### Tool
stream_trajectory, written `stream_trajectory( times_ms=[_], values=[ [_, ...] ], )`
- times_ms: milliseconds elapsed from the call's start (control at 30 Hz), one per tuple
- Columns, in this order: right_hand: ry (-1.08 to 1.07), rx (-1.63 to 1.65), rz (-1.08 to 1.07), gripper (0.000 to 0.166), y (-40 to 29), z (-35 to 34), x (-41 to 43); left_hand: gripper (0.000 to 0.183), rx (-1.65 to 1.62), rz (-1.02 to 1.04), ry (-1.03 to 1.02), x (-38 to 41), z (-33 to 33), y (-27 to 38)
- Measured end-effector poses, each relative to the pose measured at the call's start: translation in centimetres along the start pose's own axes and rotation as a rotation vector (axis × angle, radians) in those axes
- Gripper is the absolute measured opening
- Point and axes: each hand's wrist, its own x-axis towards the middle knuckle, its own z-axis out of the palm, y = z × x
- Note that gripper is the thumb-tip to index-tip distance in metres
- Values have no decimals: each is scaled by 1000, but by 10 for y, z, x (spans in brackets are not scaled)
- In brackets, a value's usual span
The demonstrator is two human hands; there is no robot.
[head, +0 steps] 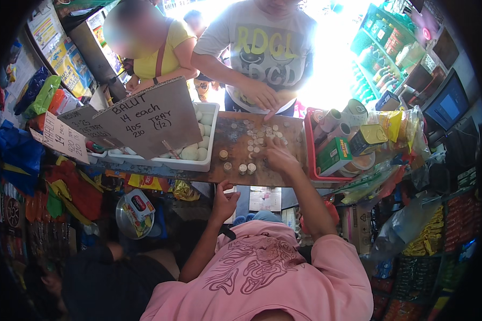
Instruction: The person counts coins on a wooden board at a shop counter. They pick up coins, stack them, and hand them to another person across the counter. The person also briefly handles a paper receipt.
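Note:
Loose coins (257, 141) lie scattered over the middle of a worn wooden counter (225, 132). My right hand (280, 154) reaches over the counter, fingertips down on some of these coins. Near the counter's close edge stand several small coin stacks (242, 168), with two more stacks (223, 155) a little to the left. My left hand (226, 202) is at the near edge of the counter, fingers apart and bent, with nothing seen in it. Whether its fingertips touch the edge cannot be told.
A white tray of eggs (203, 160) with handwritten cardboard signs (152, 120) stands left. A red basket (310, 160) of cans and boxes stands right. Across the counter, a person in a grey shirt (265, 48) holds their hands over the far edge; another in yellow (176, 52) stands left.

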Motion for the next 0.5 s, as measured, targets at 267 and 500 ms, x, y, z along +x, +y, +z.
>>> stream_trajectory(
  times_ms=[267, 500],
  values=[
    [149, 9, 232, 48, 21, 15, -40, 64, 170, -45, -130, -11, 0, 28],
    [277, 144, 129, 56, -29, 42, -78, 51, 438, 115, -479, -20, 11, 44]
  ],
)
